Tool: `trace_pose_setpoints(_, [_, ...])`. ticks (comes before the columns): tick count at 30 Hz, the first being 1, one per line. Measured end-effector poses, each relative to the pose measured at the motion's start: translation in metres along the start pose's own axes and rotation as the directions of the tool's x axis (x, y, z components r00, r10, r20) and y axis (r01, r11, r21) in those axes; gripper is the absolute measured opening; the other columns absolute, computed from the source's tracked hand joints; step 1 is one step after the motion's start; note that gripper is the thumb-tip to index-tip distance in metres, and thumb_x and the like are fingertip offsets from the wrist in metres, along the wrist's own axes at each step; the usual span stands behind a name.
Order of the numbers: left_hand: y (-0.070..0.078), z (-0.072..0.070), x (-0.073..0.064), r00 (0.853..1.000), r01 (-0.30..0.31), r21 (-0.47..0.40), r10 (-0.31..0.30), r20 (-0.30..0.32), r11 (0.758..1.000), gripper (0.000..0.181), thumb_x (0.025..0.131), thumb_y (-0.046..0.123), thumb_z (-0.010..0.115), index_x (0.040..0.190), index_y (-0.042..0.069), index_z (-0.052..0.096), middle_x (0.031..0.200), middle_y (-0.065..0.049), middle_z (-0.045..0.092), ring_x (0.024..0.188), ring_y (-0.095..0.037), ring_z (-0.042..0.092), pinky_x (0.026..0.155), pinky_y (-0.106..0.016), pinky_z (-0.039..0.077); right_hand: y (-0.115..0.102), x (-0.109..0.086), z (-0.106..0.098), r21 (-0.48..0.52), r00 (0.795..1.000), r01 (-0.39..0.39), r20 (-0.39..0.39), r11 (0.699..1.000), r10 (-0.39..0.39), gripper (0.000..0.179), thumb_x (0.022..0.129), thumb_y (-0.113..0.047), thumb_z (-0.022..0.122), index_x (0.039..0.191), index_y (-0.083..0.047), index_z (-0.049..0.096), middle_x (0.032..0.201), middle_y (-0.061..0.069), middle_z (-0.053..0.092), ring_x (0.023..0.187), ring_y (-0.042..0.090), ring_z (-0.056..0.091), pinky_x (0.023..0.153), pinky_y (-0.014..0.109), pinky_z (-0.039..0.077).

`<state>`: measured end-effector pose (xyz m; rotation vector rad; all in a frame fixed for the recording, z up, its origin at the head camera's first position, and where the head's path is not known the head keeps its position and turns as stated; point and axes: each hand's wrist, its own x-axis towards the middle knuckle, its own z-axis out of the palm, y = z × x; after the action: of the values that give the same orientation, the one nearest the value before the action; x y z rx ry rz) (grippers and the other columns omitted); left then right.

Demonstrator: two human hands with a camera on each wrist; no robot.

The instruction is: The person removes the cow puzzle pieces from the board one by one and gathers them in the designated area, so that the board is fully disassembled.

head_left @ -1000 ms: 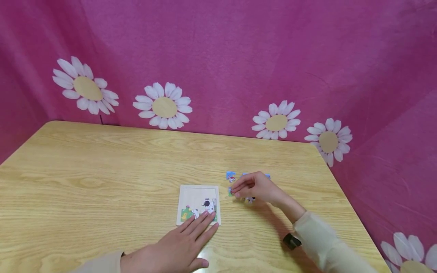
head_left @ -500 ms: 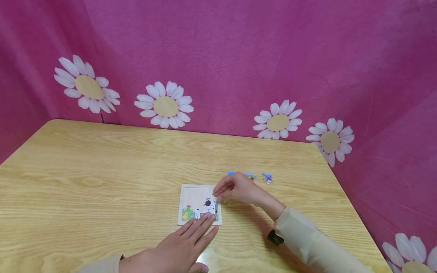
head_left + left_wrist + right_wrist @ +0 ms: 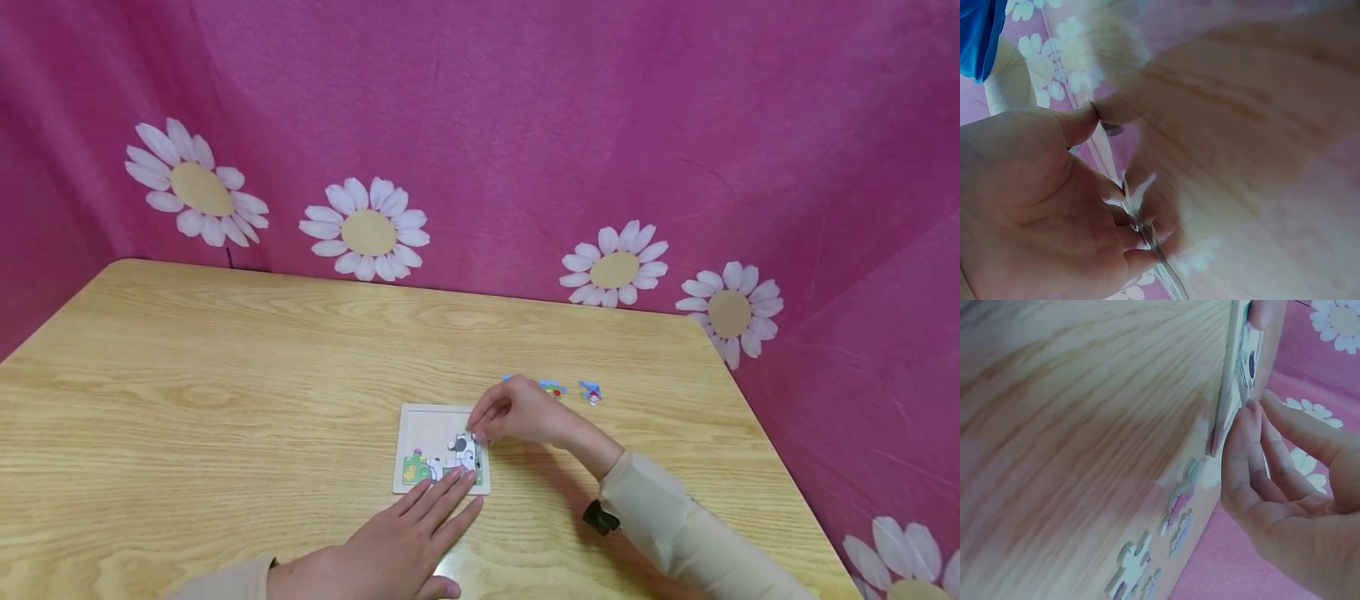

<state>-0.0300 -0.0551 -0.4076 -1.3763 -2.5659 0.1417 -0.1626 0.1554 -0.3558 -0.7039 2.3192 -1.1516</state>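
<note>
A square wooden puzzle tray lies on the table, with pieces fitted along its bottom and lower right showing a duck on green and a black-and-white animal. My left hand lies flat with fingers extended over the tray's near edge, covering part of the bottom row; its palm shows in the left wrist view. At the tray's right side my right hand pinches a small puzzle piece between thumb and fingertips. That piece is mostly hidden by the fingers, right at the inner edge beside the fitted pieces.
Loose puzzle pieces lie right of the tray: one with a red spot and a blue one. In the right wrist view several lie on the wood, including a cross-shaped piece. A pink flowered curtain hangs behind the table.
My right hand has moved left from the loose pieces to the tray's right side, bringing a puzzle piece, and has shifted only slightly since. The left hand stays on the tray.
</note>
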Motion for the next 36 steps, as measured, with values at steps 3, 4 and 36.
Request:
trace_pose_setpoints(3, [0.000,0.000,0.000,1.000,0.004,0.018,-0.004,-0.006,1.000,0.075,0.098,0.063,0.034,0.146,0.007,0.044,0.152,-0.018,0.036,0.140,-0.029,0.036,0.107,-0.037,0.037,0.000,0.000,-0.001,0.029,1.000,0.013,0.000,1.000,-0.013,0.009,0.082,0.006,0.074,0.091,0.005,0.073,0.082,0.010,0.073,0.071,0.008,0.065,0.066,0.023,0.053])
trace_pose_setpoints(4, [0.000,0.000,0.000,1.000,0.008,0.014,-0.008,0.000,1.000,0.075,0.098,0.063,0.034,0.146,0.007,0.043,0.153,-0.018,0.035,0.140,-0.028,0.035,0.108,-0.037,0.036,0.001,0.000,-0.002,0.034,1.000,0.020,0.001,0.999,-0.020,0.010,0.082,0.006,0.074,0.091,0.005,0.073,0.082,0.010,0.073,0.071,0.008,0.065,0.066,0.022,0.053])
trace_pose_setpoints(36, [0.000,-0.009,0.002,0.991,0.047,-0.103,-0.034,0.128,0.994,0.077,0.098,0.063,0.034,0.151,0.008,0.037,0.157,-0.017,0.029,0.144,-0.029,0.027,0.111,-0.038,0.032,0.011,-0.020,-0.013,0.057,0.998,-0.046,-0.041,0.997,0.049,0.003,0.086,0.001,0.072,0.089,0.001,0.073,0.079,0.006,0.070,0.067,0.015,0.061,0.058,0.029,0.052])
